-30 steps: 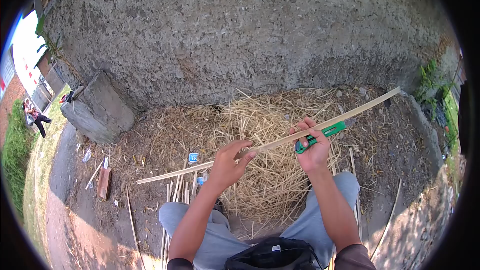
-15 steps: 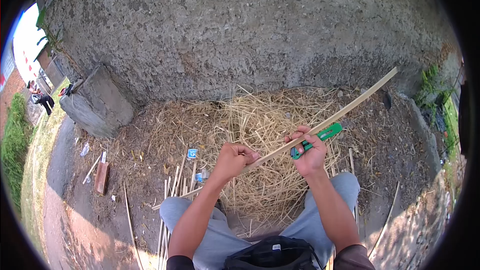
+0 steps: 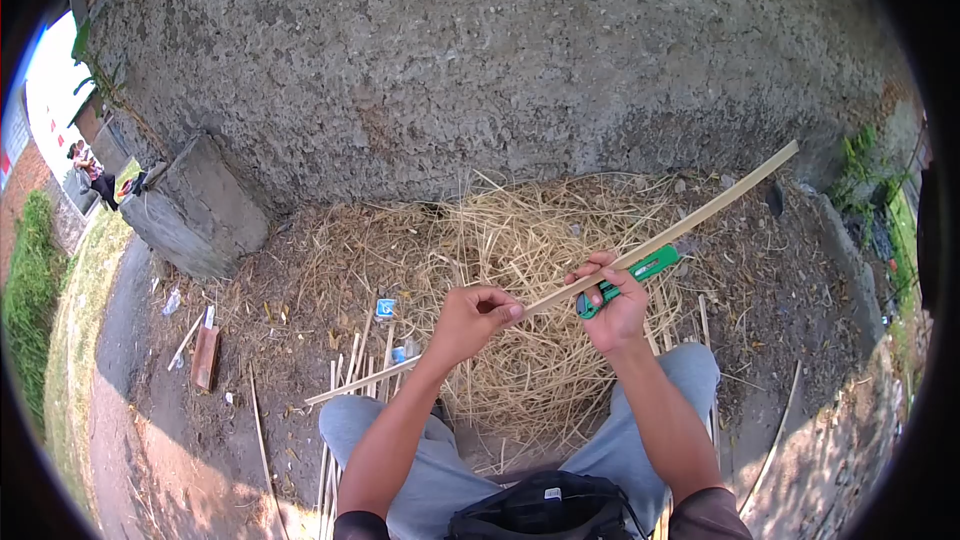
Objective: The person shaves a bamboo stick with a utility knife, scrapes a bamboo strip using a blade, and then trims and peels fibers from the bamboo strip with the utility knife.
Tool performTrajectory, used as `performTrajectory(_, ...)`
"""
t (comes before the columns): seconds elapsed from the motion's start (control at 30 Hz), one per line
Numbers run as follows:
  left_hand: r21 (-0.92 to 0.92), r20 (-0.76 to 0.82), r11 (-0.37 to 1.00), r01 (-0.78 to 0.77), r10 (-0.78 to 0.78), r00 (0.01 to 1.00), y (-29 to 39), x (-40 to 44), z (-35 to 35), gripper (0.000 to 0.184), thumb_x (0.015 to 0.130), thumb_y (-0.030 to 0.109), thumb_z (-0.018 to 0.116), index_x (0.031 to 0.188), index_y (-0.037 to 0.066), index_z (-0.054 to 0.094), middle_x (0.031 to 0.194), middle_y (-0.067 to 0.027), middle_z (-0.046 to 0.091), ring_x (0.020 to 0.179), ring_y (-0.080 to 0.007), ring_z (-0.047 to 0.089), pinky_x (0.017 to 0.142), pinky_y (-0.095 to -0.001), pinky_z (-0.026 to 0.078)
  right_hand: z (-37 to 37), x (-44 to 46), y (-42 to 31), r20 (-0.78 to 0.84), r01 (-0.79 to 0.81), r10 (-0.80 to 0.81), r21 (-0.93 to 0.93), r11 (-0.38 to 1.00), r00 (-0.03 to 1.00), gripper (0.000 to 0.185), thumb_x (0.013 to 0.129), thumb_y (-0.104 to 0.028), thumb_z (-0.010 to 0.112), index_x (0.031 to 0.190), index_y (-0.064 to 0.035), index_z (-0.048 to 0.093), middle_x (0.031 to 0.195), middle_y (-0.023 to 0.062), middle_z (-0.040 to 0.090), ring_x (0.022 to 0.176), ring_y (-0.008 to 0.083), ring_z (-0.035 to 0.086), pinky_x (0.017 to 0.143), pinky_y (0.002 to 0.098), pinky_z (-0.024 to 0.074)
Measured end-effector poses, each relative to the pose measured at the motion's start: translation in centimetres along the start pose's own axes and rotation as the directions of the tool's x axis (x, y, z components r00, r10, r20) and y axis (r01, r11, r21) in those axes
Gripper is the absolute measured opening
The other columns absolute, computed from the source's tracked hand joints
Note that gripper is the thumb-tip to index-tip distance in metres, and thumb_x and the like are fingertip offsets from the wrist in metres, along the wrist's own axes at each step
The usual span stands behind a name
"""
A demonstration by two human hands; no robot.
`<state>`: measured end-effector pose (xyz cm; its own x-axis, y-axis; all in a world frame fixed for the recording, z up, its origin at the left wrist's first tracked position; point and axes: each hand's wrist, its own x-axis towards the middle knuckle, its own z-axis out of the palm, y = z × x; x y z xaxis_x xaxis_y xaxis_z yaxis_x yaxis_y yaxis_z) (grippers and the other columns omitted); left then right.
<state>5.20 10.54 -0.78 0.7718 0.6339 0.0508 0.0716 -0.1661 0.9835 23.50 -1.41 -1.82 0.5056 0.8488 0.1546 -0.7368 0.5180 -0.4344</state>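
Observation:
A long, flat bamboo strip [image 3: 705,210] runs slantwise from lower left to upper right through both of my hands. My left hand [image 3: 470,322] pinches it near its middle between thumb and fingers. My right hand [image 3: 618,310] is closed around the strip and also holds a green utility knife [image 3: 655,262] against the palm, just below the strip. Whether the knife's blade is out is hidden by my fingers. Below both hands lies a heap of pale shavings [image 3: 515,380].
A rough grey wall [image 3: 480,70] rises ahead. A concrete block [image 3: 205,205] leans at the left. A wooden-handled blade [image 3: 205,355], a blue packet [image 3: 385,308] and several bamboo strips [image 3: 262,440] lie on the ground. Far left, a person [image 3: 95,175] stands on the path.
The strip's lower-left end has come up and shows more clearly beside my left knee. My right hand and the knife have shifted slightly left. The distant person has moved right.

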Motion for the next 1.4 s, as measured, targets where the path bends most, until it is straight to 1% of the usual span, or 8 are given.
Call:
performTrajectory(0.17,0.367,-0.035,0.929,0.054,-0.044,0.998,0.0,0.2,-0.1,0.009,0.088,0.005,0.063,0.088,-0.003,0.066,0.075,-0.0066,0.067,0.064,-0.0082,0.059,0.058,-0.0251,0.046,0.3,-0.2,0.1,-0.015,-0.022,0.022,0.004,1.0,1.0,0.026,0.082,-0.006,0.049,0.104,0.0035,0.058,0.085,0.0157,0.066,0.059,0.0165,0.05,0.095,0.0418,0.0471)
performTrajectory(0.5,0.227,-0.303,0.974,0.029,0.042,0.952,-0.8,1.1,-4.2,0.017,0.097,0.008,0.051,0.095,-0.004,0.062,0.078,-0.0097,0.067,0.077,-0.0191,0.068,0.068,-0.032,0.053,1.0,0.1,-0.8,-0.134,0.04,-0.039,0.006,0.999,0.99,0.018,0.083,-0.007,0.051,0.1,-0.0027,0.058,0.085,0.0093,0.063,0.054,0.0134,0.046,0.091,0.0385,0.0485)
performTrajectory(0.6,0.624,-0.467,0.781,-0.001,0.373,0.802,-0.7,1.3,-4.5,0.029,0.095,0.026,0.056,0.101,-0.002,0.065,0.087,-0.0153,0.069,0.083,-0.0287,0.069,0.07,-0.0399,0.053,0.7,0.3,-1.1,-0.135,0.077,-0.078,-0.018,0.997,0.988,0.019,0.084,-0.007,0.051,0.101,-0.002,0.057,0.085,0.0083,0.062,0.053,0.0131,0.044,0.091,0.0378,0.0489)
performTrajectory(0.7,0.972,-0.172,0.231,-0.036,0.81,0.56,-0.6,1.3,-3.9,0.046,0.093,0.043,0.056,0.107,0.0,0.065,0.095,-0.0211,0.067,0.084,-0.0359,0.067,0.073,-0.0455,0.052,0.1,0.6,-1.6,-0.112,0.1,-0.095,0.045,0.994,0.989,0.022,0.084,-0.005,0.05,0.104,0.0004,0.056,0.087,0.0121,0.065,0.055,0.0131,0.045,0.094,0.0401,0.0487)
performTrajectory(0.8,0.838,-0.076,0.47,-0.277,0.604,0.794,1.5,-0.9,-2.0,0.047,0.09,0.047,0.058,0.101,0.001,0.066,0.085,-0.021,0.067,0.077,-0.0372,0.066,0.07,-0.0463,0.052,0.2,0.9,-2.3,-0.136,0.14,-0.13,0.067,0.988,0.982,0.022,0.084,-0.006,0.051,0.105,0.0001,0.055,0.085,0.0116,0.065,0.054,0.0123,0.044,0.093,0.0387,0.0492)
performTrajectory(0.87,0.836,0.035,0.545,-0.066,0.068,0.997,1.6,-1.3,-1.8,0.042,0.088,0.045,0.061,0.092,0.004,0.066,0.072,-0.0173,0.065,0.069,-0.037,0.064,0.065,-0.0479,0.05,-0.1,1.0,-2.7,-0.15,0.155,-0.146,0.049,0.987,0.978,0.021,0.086,-0.008,0.051,0.105,-0.0001,0.055,0.09,0.0119,0.065,0.053,0.0116,0.043,0.092,0.0377,0.0494)
performTrajectory(1.13,0.791,-0.055,0.611,-0.018,0.1,0.993,4.4,-1.1,-2.1,0.033,0.08,0.039,0.073,0.078,0.006,0.069,0.057,-0.0129,0.059,0.054,-0.0267,0.06,0.053,-0.0413,0.044,0.3,1.5,-4.2,-0.554,0.22,-0.365,-0.311,0.925,0.749,0.051,0.095,-0.044,0.051,0.125,-0.0039,0.048,0.084,0.0002,0.039,0.055,0.0106,0.039,0.07,0.0363,0.0499)
performTrajectory(1.4,0.301,0.065,0.938,0.172,-0.2,0.978,2.9,-3.2,-2.8,0.037,0.092,0.035,0.063,0.082,-0.001,0.059,0.062,-0.004,0.059,0.059,-0.0118,0.062,0.049,-0.0314,0.045,-0.1,0.4,-4.7,-0.149,0.092,-0.37,-0.825,0.558,0.917,0.034,0.101,-0.034,0.046,0.1,-0.0027,0.06,0.067,-0.0006,0.051,0.057,0.009,0.05,0.055,0.0256,0.0439)
